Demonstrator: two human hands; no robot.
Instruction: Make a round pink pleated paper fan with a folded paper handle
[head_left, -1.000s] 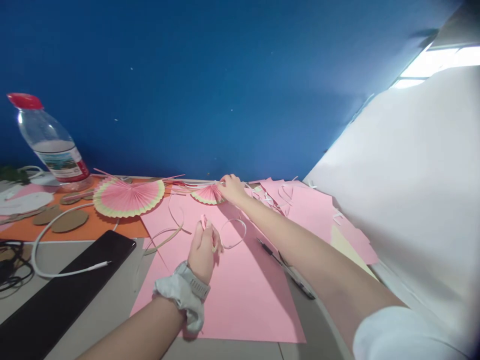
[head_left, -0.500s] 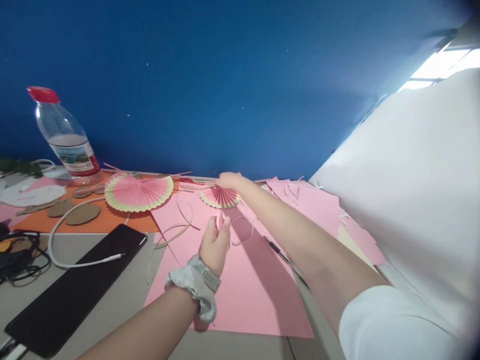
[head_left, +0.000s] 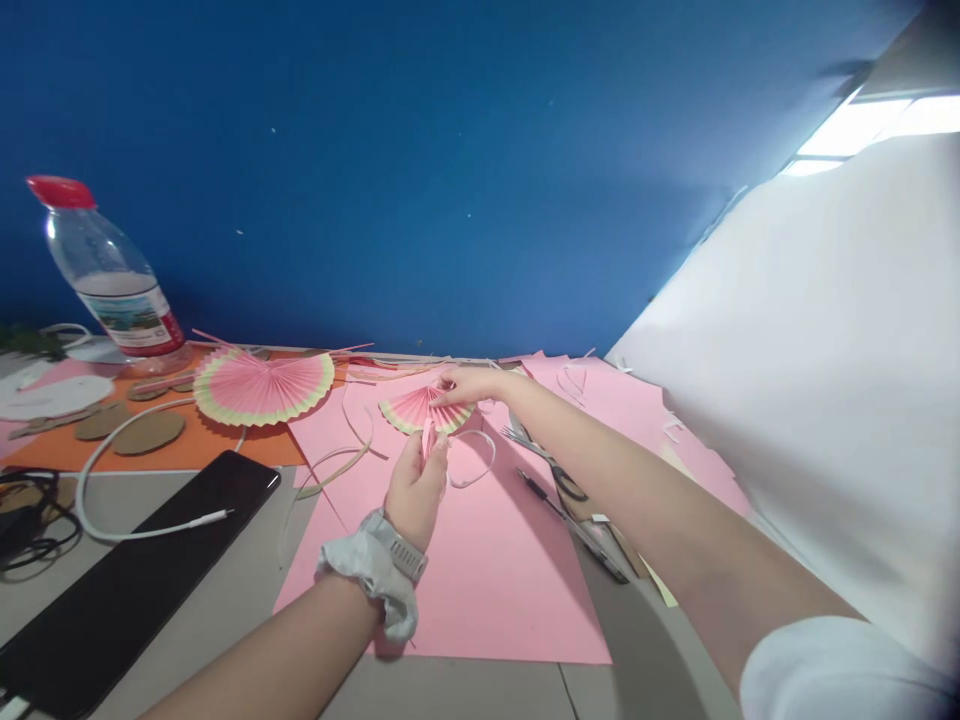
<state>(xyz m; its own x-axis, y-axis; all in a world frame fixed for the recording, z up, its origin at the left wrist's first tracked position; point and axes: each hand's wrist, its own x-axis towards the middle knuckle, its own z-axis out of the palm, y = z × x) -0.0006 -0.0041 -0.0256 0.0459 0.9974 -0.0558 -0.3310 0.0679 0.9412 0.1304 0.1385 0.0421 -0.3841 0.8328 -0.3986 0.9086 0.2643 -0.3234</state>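
Near the far edge of the sheet (head_left: pixel 495 590), the right hand (head_left: pixel 465 384) pinches the small fan (head_left: pixel 406 411), the left hand (head_left: pixel 418 490) a pink strip (head_left: pixel 428 438). Positioning the fan seems the step; next probably needs a light touch.

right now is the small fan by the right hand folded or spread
Spread: the small fan shows its pleats opened out, its yellowish rim arcing below the right hand.

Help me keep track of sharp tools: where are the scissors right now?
In the head view, right of centre: the scissors lie between the black pen and the right forearm, blades pointing away from the person.
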